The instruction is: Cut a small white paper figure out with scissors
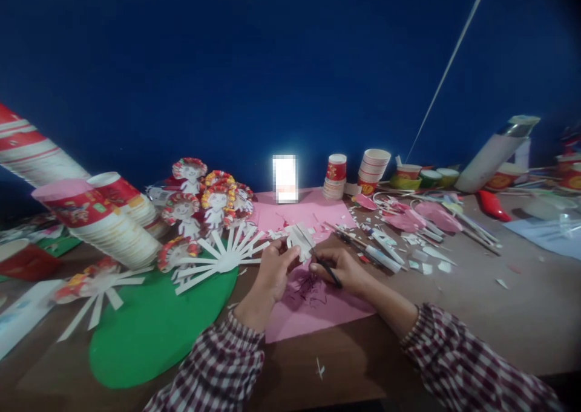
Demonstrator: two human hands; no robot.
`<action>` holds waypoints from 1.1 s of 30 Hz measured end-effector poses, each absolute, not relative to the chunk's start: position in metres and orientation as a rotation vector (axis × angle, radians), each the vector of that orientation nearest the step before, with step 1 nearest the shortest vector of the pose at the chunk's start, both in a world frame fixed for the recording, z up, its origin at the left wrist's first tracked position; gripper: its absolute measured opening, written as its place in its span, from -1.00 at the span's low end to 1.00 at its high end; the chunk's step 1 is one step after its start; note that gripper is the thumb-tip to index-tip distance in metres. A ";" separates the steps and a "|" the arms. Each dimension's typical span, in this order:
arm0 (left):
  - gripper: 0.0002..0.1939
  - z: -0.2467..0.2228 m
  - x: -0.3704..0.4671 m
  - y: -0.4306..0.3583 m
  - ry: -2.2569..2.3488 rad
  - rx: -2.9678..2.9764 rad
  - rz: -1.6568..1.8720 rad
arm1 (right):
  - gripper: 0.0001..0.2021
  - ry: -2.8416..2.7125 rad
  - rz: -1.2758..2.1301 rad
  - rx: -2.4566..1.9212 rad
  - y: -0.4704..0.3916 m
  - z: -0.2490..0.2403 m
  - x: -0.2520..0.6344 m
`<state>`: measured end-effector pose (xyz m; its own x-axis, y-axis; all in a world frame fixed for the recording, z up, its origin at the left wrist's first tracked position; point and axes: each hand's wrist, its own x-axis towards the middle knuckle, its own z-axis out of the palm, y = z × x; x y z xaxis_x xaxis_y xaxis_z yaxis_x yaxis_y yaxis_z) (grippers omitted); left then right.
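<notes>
Over the pink paper (290, 321), my left hand (273, 273) grips a small piece of white paper (297, 236) between thumb and fingers. My right hand (341, 268) is closed round the dark handles of a pair of scissors (334, 277). The scissor blades point up and left and lie against the white paper piece; whether they are parted I cannot tell. Thin dark scraps (308, 286) are scattered on the pink paper just below both hands. A white paper cup cut into fanned strips (229, 259) lies just left of my left hand.
Several paper figures with red and yellow trim (216, 200) stand at the back left, beside leaning stacks of paper cups (113, 230). A green sheet (149, 333) lies front left. Pens (376, 255) and white scraps (426, 268) are on the right, before more cups (374, 164) and a bottle (492, 155).
</notes>
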<state>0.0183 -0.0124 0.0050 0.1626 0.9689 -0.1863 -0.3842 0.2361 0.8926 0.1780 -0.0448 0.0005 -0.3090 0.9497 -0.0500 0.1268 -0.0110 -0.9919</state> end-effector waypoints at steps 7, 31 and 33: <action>-0.66 0.000 0.017 -0.013 0.880 0.855 1.121 | -0.59 -1.532 1.380 -1.123 -0.045 0.004 0.177; -0.67 -0.002 0.017 -0.011 0.862 0.847 1.113 | -0.61 -1.601 1.278 -1.147 -0.044 0.002 0.178; -0.68 -0.001 0.017 -0.011 0.858 0.841 1.112 | -0.62 -1.597 1.272 -1.141 -0.044 0.000 0.178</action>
<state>0.0173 -0.0114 -0.0011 0.2156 0.9647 -0.1509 -0.3905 0.2268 0.8922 0.1777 -0.0442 0.0002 -0.2912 0.9558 0.0413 0.1735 0.0952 -0.9802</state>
